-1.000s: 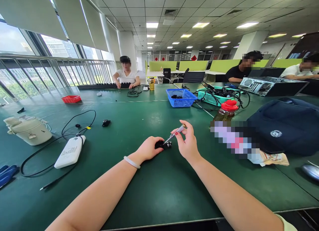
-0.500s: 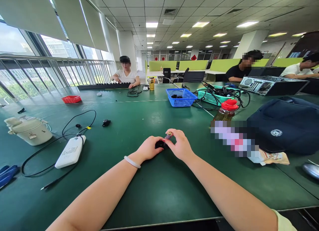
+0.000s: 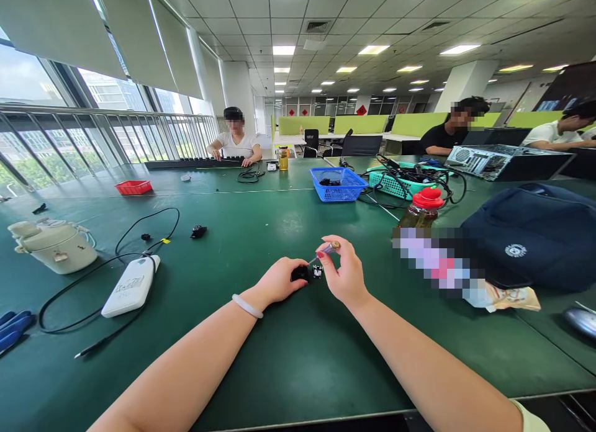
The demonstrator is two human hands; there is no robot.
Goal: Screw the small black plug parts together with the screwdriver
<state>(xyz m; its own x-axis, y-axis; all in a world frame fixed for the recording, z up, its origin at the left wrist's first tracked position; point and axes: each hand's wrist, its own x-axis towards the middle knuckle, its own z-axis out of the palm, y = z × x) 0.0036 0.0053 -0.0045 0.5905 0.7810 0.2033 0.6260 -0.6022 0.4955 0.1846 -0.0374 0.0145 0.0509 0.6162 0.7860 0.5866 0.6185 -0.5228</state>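
My left hand (image 3: 283,280) is closed round a small black part (image 3: 300,272) low over the green table (image 3: 279,345); its fingers partly cover it. In my right hand (image 3: 343,274) is a small screwdriver (image 3: 329,249), its handle tilted up to the right and its thin shaft pointing down-left at the black part. Whether the tip touches the part I cannot tell. Just right of the black part, between my hands, is a small black-and-white piece (image 3: 317,271).
At left are a white device (image 3: 131,285) with black cables, a cream bottle (image 3: 58,249) and a black piece (image 3: 198,231). A blue basket (image 3: 338,193), a red-lidded bottle (image 3: 426,202) and a dark bag (image 3: 535,233) stand ahead and right. A person (image 3: 236,143) sits across.
My right hand has shifted slightly right, and the screwdriver has gone from nearly upright to a slant. The black-and-white piece now shows between my hands. My left hand stays nearly in place.
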